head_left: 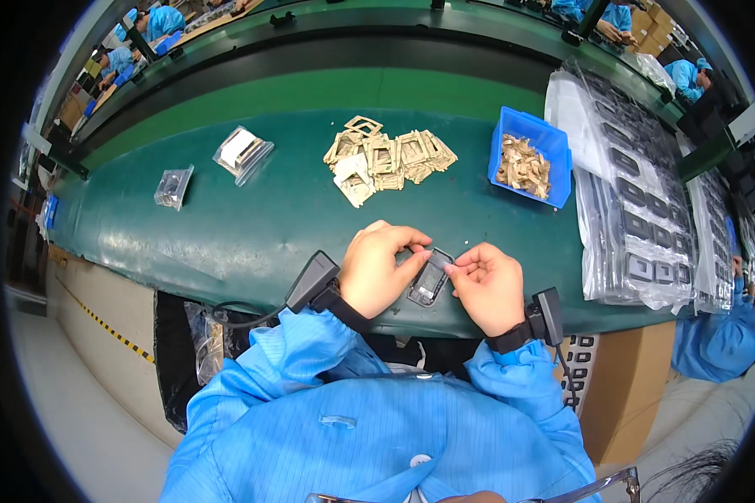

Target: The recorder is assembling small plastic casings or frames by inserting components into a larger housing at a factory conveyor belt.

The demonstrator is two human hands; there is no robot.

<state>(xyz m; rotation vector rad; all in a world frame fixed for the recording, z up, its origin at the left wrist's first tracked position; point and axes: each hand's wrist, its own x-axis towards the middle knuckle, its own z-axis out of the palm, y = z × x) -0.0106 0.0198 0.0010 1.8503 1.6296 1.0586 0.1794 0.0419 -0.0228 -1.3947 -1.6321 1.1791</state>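
Eyeglasses (632,478) and a blue coat (377,427), with both hands on a dark housing.

Beyond the coat's white button (419,460), the dark housing (429,283) tilts at the near edge of the green table (226,218), between the hands; the left hand (382,267) pinches its upper end between thumb and forefinger, the right hand (490,289) pinches its upper right edge, and whether either grips a smaller part too I cannot tell; farther back sit a heap of beige frames (386,159), a blue bin (535,122) of curled beige pieces (523,168) and, at left, two clear packets (242,154), the farther one showing a white, label-like face, any print too small to read, while plastic-wrapped sheets of black frames (637,201) are stacked at right.
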